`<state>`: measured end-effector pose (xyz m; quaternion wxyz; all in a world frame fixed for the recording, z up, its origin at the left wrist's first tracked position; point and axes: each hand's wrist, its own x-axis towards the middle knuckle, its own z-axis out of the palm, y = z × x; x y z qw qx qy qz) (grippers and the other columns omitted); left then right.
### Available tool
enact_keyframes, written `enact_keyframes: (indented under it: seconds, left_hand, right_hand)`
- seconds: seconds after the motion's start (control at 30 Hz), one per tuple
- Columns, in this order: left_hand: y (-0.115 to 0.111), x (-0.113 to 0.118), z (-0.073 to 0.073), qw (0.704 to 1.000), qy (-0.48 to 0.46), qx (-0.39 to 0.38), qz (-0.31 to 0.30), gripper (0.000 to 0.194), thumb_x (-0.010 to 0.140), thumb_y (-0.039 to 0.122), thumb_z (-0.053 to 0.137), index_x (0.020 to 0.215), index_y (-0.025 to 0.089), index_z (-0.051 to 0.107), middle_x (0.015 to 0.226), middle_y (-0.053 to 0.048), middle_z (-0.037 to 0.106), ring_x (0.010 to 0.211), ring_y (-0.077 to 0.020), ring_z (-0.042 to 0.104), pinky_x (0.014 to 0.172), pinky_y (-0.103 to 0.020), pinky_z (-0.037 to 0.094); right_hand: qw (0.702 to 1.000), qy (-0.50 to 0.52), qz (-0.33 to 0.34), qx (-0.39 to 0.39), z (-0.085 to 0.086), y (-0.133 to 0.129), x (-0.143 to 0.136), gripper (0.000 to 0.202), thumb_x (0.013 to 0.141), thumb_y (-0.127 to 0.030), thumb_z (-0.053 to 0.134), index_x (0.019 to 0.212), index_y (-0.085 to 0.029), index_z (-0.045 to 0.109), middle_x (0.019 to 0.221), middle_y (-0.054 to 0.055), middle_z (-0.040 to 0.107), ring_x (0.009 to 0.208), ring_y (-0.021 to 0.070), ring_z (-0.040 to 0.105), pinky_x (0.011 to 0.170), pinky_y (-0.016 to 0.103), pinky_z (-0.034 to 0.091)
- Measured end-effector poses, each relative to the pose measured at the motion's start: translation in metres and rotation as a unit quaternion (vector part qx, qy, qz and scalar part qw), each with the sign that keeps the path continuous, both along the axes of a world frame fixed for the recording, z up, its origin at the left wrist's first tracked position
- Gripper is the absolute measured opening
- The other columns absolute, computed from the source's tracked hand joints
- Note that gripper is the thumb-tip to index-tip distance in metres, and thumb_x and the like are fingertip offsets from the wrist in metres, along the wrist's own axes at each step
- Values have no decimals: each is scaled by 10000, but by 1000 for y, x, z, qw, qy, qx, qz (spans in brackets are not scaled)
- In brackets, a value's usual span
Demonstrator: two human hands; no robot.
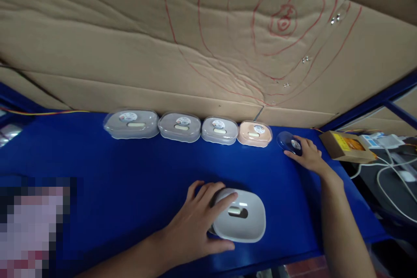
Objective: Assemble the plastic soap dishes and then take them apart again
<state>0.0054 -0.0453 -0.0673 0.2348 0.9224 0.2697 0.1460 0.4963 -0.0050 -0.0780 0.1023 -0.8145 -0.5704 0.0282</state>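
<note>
My left hand (203,217) wraps round the left side of a pale grey oval dish (256,223) near the table's front edge; a small cream piece shows beside the dark slot in its middle. Farther back on the right, my right hand (308,153) grips a clear oval lid (286,142) with a round label, low over the blue table. Along the back stand three grey lidded dishes (132,124) (180,127) (220,130) and a peach one (254,134), each with a clear cover, a round label and a cream piece.
Behind the blue table (130,182) rises a cardboard wall (130,52) with red drawn lines. An open cardboard box (347,147), white cables (387,165) and a blue metal frame (391,95) are at the right. A pixelated patch covers the lower left.
</note>
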Motion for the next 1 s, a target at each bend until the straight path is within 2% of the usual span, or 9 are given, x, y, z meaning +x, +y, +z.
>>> enact_keyframes:
  seconds: [0.07,0.13,0.27,0.33,0.4,0.57,0.67,0.77,1.0]
  left_hand:
    - [1,0,0,1000,2,-2,-12,1091,684,608,973,1592,288,459,1483,-161,562,1339,-407,569,1173,-657,332]
    - [1,0,0,1000,0,1,-18,1074,716,602,955,1605,286,443,1523,-166,539,1378,-405,547,1192,-633,328]
    - [4,1,-2,1000,-3,3,-12,942,840,565,878,1611,271,423,1554,-175,528,1424,-393,516,1195,-605,342]
    - [8,1,-3,1000,-4,-2,-3,925,848,564,873,1599,257,430,1521,-173,558,1395,-392,537,1175,-596,376]
    - [11,1,-6,1000,-7,-5,10,961,819,559,902,1594,243,430,1521,-179,556,1372,-396,555,1153,-580,419]
    - [16,0,-14,998,-28,-6,55,1164,762,515,959,1672,234,289,1649,-212,442,1463,-397,510,1173,-547,463]
    - [15,0,-19,996,-51,-9,70,1307,781,521,944,1730,261,84,1702,-221,378,1528,-391,458,1199,-547,458]
    - [16,0,-22,993,-85,-25,82,1384,810,513,926,1733,268,-76,1686,-215,411,1546,-378,444,1211,-539,459]
    - [22,-4,-16,986,-110,-111,55,1427,767,563,944,1738,308,-70,1714,-207,363,1576,-391,392,1235,-558,420]
  right_hand:
    - [1000,7,-7,-29,4,-8,7,953,700,-837,704,1437,-253,548,1436,212,588,1360,519,561,1059,792,434]
    - [998,19,2,-57,9,-17,13,991,623,-826,759,1388,-226,566,1375,219,620,1287,499,623,1030,732,510]
    - [994,46,40,-96,23,-36,2,919,667,-807,776,1361,-237,581,1335,189,651,1210,413,699,1010,567,606]
    - [990,57,77,-100,33,-42,-21,862,746,-786,763,1398,-260,563,1358,175,650,1249,407,685,1046,577,594]
    - [982,71,152,-89,43,-46,-54,815,818,-736,758,1460,-294,519,1418,151,631,1311,392,654,1095,589,571]
    - [929,108,351,-49,63,-55,-144,832,917,-567,766,1618,-346,376,1610,119,501,1475,368,534,1174,584,531]
    - [908,94,406,-53,59,-61,-179,889,915,-550,783,1664,-375,336,1662,115,452,1497,377,515,1143,564,568]
    - [896,88,433,-50,45,-63,-196,911,926,-549,773,1687,-380,301,1678,123,431,1490,385,522,1116,553,591]
    - [880,77,468,-28,30,-58,-205,913,975,-572,706,1719,-361,222,1672,155,391,1492,401,501,1099,560,588]
